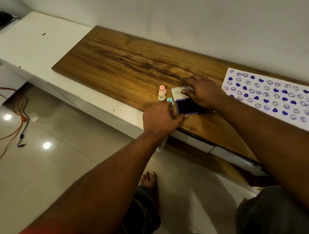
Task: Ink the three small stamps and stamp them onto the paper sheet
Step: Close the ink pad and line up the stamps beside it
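Three small stamps stand together on the wooden board (128,64): a pink stamp (162,89), a cream stamp (161,96) in front of it, and a teal stamp (170,100) partly behind my left hand (159,119). An open purple ink pad (186,106) lies just right of them, its clear lid (178,93) flipped back. My left hand rests at the pad's near-left corner, fingers touching its edge. My right hand (203,91) lies over the pad and lid, thumb on the lid. The paper sheet (271,97) at the right is covered with several purple stamp marks.
The board lies on a white shelf unit (35,44) against a white wall. Orange and black cables (21,126) trail on the tiled floor at the left. My bare foot (149,181) and knees show below the shelf edge.
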`<state>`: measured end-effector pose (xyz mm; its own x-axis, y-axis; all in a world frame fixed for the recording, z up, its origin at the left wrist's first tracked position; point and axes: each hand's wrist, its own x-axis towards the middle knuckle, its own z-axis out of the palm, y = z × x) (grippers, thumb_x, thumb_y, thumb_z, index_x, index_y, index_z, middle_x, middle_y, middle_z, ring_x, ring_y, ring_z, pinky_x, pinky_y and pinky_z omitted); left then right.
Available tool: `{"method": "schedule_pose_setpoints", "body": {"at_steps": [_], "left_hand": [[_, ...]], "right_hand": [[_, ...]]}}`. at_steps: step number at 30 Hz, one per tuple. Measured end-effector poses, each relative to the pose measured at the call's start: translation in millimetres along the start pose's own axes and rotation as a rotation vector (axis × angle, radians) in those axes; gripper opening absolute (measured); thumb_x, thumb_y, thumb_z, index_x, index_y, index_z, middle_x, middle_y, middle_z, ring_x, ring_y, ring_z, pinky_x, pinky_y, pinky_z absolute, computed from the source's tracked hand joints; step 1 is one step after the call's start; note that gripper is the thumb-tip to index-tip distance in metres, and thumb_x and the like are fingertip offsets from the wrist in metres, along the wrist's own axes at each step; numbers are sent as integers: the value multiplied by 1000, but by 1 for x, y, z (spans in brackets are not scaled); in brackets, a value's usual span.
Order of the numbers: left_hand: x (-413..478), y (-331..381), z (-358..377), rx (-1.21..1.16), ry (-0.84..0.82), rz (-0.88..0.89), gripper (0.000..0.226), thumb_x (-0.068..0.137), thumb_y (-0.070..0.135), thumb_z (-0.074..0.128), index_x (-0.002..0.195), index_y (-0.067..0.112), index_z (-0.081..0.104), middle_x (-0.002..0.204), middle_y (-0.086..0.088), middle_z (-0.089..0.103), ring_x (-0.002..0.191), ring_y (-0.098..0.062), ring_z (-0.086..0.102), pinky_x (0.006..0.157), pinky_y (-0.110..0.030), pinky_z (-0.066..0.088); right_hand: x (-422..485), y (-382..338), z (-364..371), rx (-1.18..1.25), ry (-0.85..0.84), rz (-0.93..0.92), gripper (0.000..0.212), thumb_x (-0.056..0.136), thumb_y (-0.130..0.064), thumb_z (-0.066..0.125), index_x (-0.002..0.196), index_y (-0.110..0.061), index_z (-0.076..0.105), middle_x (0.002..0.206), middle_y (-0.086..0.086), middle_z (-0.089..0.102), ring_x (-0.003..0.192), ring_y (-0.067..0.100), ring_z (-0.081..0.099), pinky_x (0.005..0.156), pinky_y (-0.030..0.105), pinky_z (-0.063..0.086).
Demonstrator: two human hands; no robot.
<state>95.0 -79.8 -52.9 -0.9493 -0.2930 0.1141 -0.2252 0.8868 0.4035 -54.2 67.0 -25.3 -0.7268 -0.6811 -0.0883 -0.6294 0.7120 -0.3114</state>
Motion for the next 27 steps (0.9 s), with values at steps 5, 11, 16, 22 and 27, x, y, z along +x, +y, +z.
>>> {"method": "schedule_pose_setpoints", "body": {"at_steps": [5, 11, 16, 22, 27], "left_hand": [[1, -2, 2, -1, -11, -5, 53, 79, 85, 60, 74, 34, 47, 62, 18, 42, 56, -3, 45, 50, -20, 24], [2, -2, 3, -11, -9, -16, 54, 78, 85, 61, 70, 34, 46, 61, 17, 44, 56, -3, 46, 49, -20, 25], [0, 0, 2, -44, -6, 15, 52, 79, 81, 65, 68, 35, 43, 61, 18, 43, 56, -2, 45, 50, -21, 28], [-4, 9, 0, -68, 36, 56, 53, 80, 81, 64, 69, 35, 40, 60, 21, 38, 54, 0, 42, 49, -19, 24], [-5, 10, 3, -47, 53, 64, 51, 80, 84, 61, 76, 36, 45, 60, 22, 37, 53, 2, 41, 48, -18, 23]], "right_hand": [[5, 0, 2, 87, 45, 31, 53, 104, -46, 52, 149, -19, 52, 142, 13, 52, 131, 31, 49, 101, 38, 44], [7, 4, -3, 129, 86, -9, 34, 103, -39, 56, 129, -20, 69, 129, 9, 56, 114, 26, 55, 88, 31, 43], [5, 9, -9, 61, 48, -3, 31, 100, -32, 65, 128, -23, 73, 130, 9, 62, 118, 29, 58, 92, 36, 44], [12, 11, -8, 110, 104, 115, 25, 92, -30, 76, 115, -22, 78, 118, 6, 72, 107, 27, 65, 87, 34, 49], [17, 12, 2, 39, 140, 114, 21, 97, -31, 67, 110, -16, 75, 114, 11, 69, 103, 32, 64, 77, 31, 38]]}}
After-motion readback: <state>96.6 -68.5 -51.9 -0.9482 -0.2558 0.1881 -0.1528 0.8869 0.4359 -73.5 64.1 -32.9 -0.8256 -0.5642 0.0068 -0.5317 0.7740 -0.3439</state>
